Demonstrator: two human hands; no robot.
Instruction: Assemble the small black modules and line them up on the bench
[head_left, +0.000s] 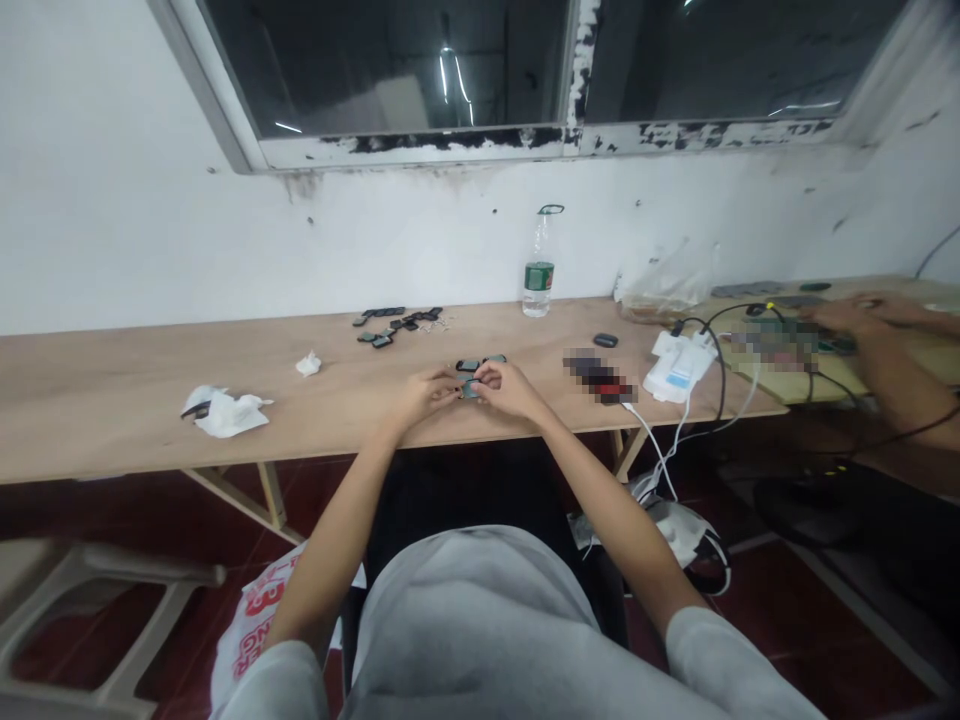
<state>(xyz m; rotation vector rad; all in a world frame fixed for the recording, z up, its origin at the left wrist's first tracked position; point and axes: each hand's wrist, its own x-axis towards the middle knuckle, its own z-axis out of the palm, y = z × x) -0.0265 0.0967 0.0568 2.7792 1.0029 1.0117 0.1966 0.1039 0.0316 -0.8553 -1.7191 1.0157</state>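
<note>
Close to the table's near edge, my two hands meet over a small flat grey-green piece (470,389) with a dark rim. My right hand (511,391) pinches its right side between thumb and fingers. The fingers of my left hand (429,396) are curled and closed at its left side; their tips partly hide it. Just beyond lie similar pieces: a black-rimmed one (467,366) and another (495,358) partly behind my right hand. The pieces are too small for me to tell their exact kind.
Farther back is a loose pile of dark pieces (382,338) beside tiny light bits (435,325). Crumpled tissue (232,412) lies left; a water bottle (537,290) stands by the wall. Right are a black oval object (605,340), a white power strip (679,368), cables and another person's arm (892,350).
</note>
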